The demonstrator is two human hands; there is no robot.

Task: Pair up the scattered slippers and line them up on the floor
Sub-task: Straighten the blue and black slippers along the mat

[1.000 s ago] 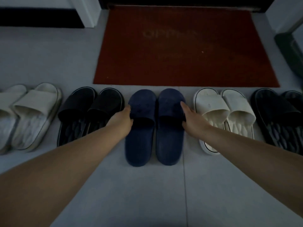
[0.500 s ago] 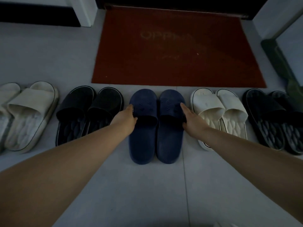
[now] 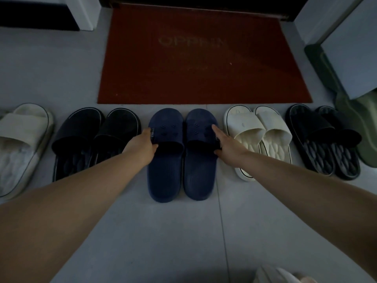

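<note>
Left hand (image 3: pixel 142 145) pinches blue slipper (image 3: pixel 165 156) strap; right hand (image 3: pixel 228 146) lies flat, open, on its twin (image 3: pixel 201 156). Light, bendy rubber; grab strap.

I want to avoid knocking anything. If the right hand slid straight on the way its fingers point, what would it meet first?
The right hand lies along the right navy slipper, fingers pointing up-left over its strap. Going on, it would cross that slipper's toe, then likely reach the red doormat.
</note>
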